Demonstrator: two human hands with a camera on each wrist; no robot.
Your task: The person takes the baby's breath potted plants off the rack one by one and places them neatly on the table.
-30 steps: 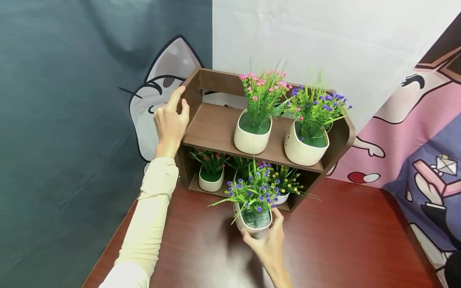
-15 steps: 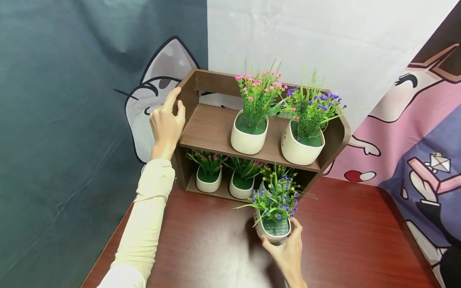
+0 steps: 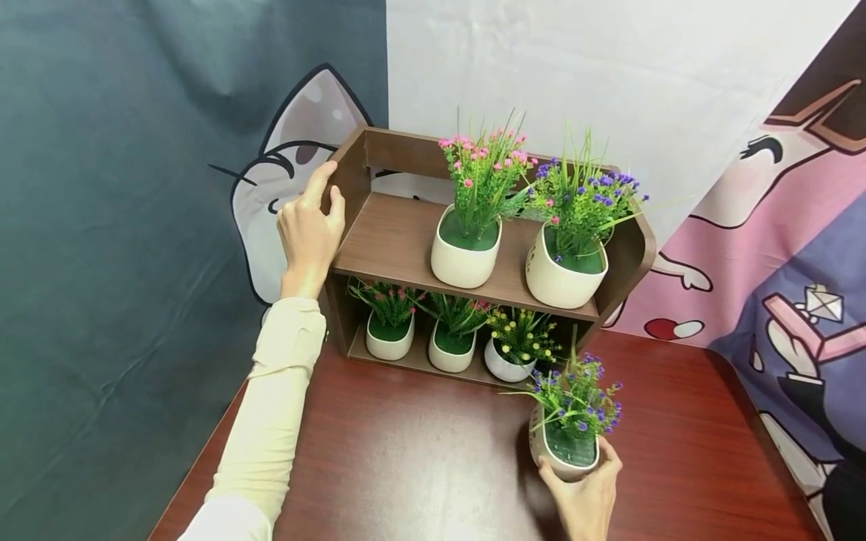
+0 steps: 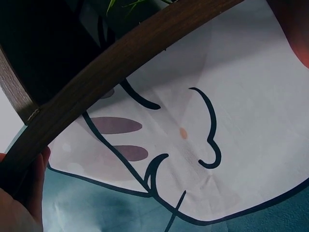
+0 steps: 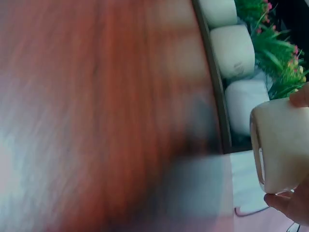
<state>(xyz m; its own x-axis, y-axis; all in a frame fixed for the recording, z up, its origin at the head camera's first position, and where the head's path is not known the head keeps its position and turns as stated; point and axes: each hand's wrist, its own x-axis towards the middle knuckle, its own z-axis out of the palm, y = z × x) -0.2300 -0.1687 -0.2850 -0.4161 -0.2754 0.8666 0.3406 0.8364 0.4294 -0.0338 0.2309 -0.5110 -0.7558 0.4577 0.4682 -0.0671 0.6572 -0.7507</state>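
Observation:
My right hand (image 3: pixel 587 492) grips the near end of a white oblong pot with an artificial plant of small purple flowers (image 3: pixel 575 406), thumb on one side and fingers on the other. The right wrist view shows the smooth pot (image 5: pixel 282 145) from below, over the red-brown table. My left hand (image 3: pixel 310 233) holds the upper edge of the left side panel of a brown two-tier shelf (image 3: pixel 392 233). In the left wrist view that wooden panel (image 4: pixel 116 63) passes between the thumb and fingers.
On the upper tier stand a pink-flowered potted plant (image 3: pixel 467 255) and a purple-flowered one (image 3: pixel 567 278). Below are two red-flowered plants (image 3: pixel 390 338) and a yellow-flowered one (image 3: pixel 510 357). A cartoon-printed cloth (image 3: pixel 717 188) hangs behind the table (image 3: pixel 392 451).
My right hand has carried the purple-flowered plant to the right and slightly nearer, uncovering the lower tier's middle and yellow-flowered plants. My left hand keeps its place on the shelf.

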